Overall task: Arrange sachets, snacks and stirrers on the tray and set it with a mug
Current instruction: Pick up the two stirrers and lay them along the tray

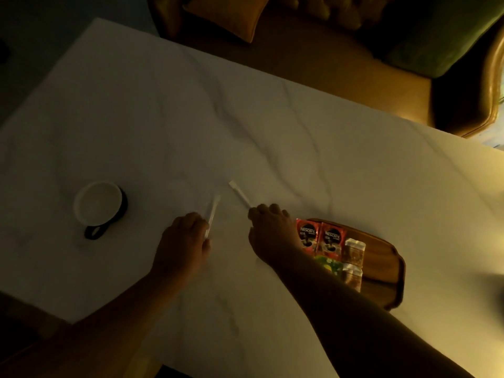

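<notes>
On the white marble table (272, 126) my left hand (182, 246) pinches one wrapped white stirrer (212, 212). My right hand (270, 236) pinches the near end of a second wrapped stirrer (240, 193). Both stirrers lie low over the tabletop. Right of my right hand sits a wooden tray (387, 257) holding two red Nescafe sachets (331, 238), a green packet (328, 264) partly hidden by my forearm, and two clear snack packets (354, 251). A white mug (98, 204) with a black outside and handle stands at the left, apart from the tray.
A brown leather armchair (341, 69) with an orange cushion (226, 15) and green upholstery stands beyond the table's far edge. The table's near edge runs diagonally at the lower left. The light is dim.
</notes>
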